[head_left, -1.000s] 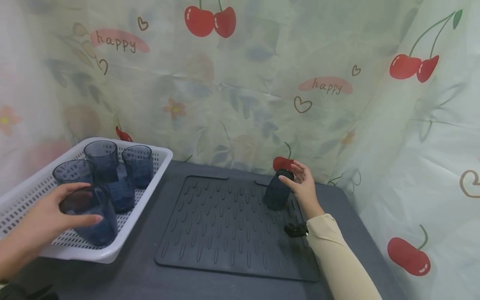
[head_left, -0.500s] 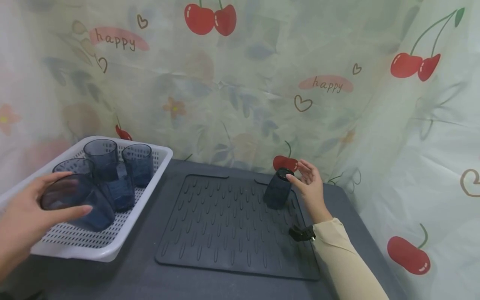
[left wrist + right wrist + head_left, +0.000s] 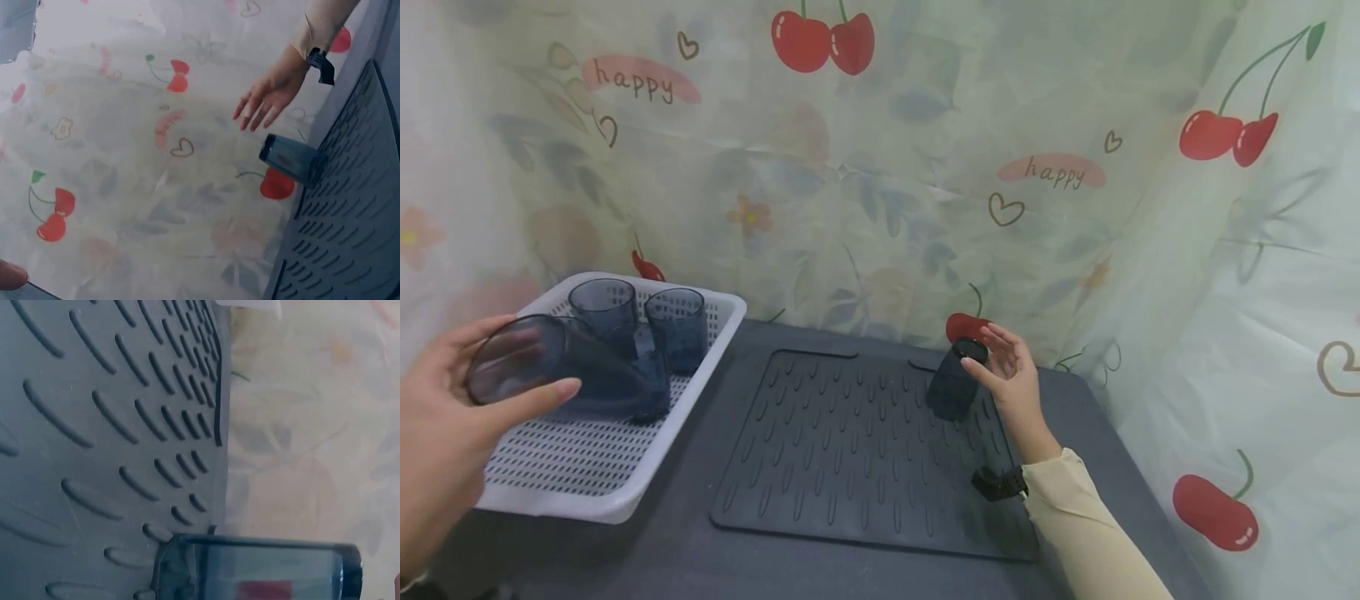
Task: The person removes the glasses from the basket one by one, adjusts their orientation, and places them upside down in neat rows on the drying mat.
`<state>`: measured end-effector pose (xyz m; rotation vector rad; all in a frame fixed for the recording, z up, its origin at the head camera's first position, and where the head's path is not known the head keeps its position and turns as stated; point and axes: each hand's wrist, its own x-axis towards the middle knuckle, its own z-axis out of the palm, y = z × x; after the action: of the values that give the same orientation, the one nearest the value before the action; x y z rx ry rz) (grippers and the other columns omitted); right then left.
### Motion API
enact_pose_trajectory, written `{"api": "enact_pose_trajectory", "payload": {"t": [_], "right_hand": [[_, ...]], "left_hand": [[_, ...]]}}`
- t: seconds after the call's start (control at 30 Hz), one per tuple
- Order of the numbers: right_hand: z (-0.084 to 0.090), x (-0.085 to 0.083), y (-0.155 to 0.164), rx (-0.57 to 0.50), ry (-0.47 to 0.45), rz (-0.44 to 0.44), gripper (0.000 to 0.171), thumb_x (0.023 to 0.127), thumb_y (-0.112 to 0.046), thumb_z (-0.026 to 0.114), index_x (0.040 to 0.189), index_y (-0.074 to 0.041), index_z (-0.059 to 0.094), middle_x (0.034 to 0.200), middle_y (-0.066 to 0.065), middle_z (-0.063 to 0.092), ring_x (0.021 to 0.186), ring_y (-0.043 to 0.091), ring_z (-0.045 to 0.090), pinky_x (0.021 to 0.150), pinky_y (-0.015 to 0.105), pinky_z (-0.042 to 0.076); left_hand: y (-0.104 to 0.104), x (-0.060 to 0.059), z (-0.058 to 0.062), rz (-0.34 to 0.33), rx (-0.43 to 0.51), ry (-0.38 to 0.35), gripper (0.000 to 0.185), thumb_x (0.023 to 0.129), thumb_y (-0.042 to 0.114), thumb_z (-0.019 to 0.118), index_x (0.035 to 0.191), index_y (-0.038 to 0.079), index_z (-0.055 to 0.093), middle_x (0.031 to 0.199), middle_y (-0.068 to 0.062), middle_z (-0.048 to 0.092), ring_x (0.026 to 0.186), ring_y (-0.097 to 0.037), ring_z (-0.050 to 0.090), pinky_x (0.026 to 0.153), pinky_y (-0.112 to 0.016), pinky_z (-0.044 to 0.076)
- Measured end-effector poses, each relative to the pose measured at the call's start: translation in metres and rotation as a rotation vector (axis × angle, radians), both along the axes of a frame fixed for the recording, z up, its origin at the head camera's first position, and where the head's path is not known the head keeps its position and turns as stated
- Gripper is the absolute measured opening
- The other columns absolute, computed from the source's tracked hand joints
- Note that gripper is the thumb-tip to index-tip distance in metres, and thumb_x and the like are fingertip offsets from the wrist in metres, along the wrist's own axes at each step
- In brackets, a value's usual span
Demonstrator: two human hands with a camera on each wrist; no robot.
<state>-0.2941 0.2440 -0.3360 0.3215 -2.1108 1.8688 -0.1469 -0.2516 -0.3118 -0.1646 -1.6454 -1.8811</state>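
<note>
Two dark glasses [image 3: 602, 305] stand upright at the far end of the white perforated basket [image 3: 587, 492], one beside the other. Behind the dark table [image 3: 685, 558] hangs a cherry-print curtain [image 3: 880, 167], "happy" lettered across it.

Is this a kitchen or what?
Probably a dish-drying spot set up on a table, not a real kitchen. There is a ribbed dark drying mat, a white basket holding blue cups, and a cherry-print curtain hung behind as a backdrop.

Cherry-print curtain [image 3: 887, 167] behind dark table [image 3: 700, 550]
</note>
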Motion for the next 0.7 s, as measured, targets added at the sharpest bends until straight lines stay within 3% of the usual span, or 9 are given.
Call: {"api": "enact_pose_trajectory", "payload": {"t": [0.3, 0.43, 0.6, 0.7], "right_hand": [[0.002, 0.014, -0.016, -0.013, 0.026, 0.097, 0.065, 0.086, 0.003, 0.068, 0.143, -0.007, 0.038, 0.146, 0.009, 0.044, 0.137, 0.018, 0.039, 0.118, 0.033, 0.026], [0.003, 0.018, -0.023, -0.011, 0.038, 0.130, 0.066, 0.086, 0.003, 0.069, 0.143, -0.009, 0.039, 0.146, 0.007, 0.046, 0.137, 0.017, 0.039, 0.117, 0.032, 0.027], [0.006, 0.025, -0.031, -0.017, 0.064, 0.185, 0.067, 0.085, 0.003, 0.069, 0.144, -0.007, 0.037, 0.144, 0.004, 0.047, 0.137, 0.016, 0.040, 0.116, 0.031, 0.030], [0.007, 0.028, -0.035, -0.011, 0.073, 0.213, 0.068, 0.085, 0.002, 0.070, 0.144, -0.005, 0.036, 0.146, 0.007, 0.046, 0.137, 0.017, 0.040, 0.115, 0.030, 0.031]], "left_hand": [[0.021, -0.001, 0.014, -0.120, 0.091, 0.032, 0.074, 0.075, -0.026, 0.065, 0.137, 0.009, 0.046, 0.122, 0.001, 0.059, 0.113, -0.006, 0.055, 0.082, -0.008, 0.049], [0.033, 0.000, 0.021, -0.169, 0.108, 0.052, 0.074, 0.075, -0.027, 0.063, 0.137, 0.008, 0.045, 0.123, -0.002, 0.058, 0.114, -0.008, 0.056, 0.080, -0.011, 0.052], [0.047, 0.000, 0.024, -0.257, 0.139, 0.123, 0.072, 0.074, -0.032, 0.058, 0.134, 0.004, 0.047, 0.124, -0.006, 0.058, 0.113, -0.012, 0.058, 0.083, -0.017, 0.054], [0.054, 0.001, 0.023, -0.278, 0.123, 0.120, 0.072, 0.075, -0.032, 0.058, 0.136, 0.005, 0.046, 0.127, -0.006, 0.055, 0.115, -0.013, 0.057, 0.085, -0.018, 0.053]]}}
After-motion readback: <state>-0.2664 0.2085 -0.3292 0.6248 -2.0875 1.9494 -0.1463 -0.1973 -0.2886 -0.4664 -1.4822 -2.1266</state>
